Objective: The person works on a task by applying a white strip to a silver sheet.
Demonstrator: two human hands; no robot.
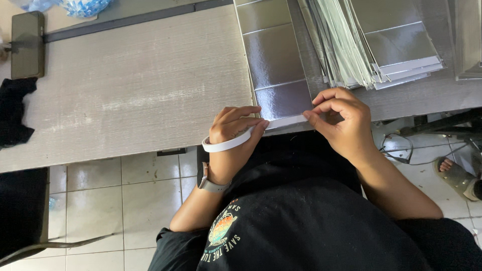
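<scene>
Bench (pixel 125 90): pale grey, fine wood-grain streaks, a dark grey band along its far edge. Foil sheet (pixel 275 60): mirror silver, crossed by pale fold lines; its near edge is a white strip (pixel 287 121). Sheet stack (pixel 371 45), far right: silver with white edges. Tape roll (pixel 226 145): white. Wristwatch (pixel 208 183): beige strap. Phone (pixel 27 45), far left: dark brown. Cloth (pixel 14 113), left: black. Floor tiles (pixel 100 206): off-white, grey grout.

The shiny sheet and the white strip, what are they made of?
The shiny sheet looks like foil-faced card: mirror-like silver, creased into flat panels. The white strip looks like matte paper tape or backing, curling loosely from the left hand; which one, I cannot tell.
</scene>
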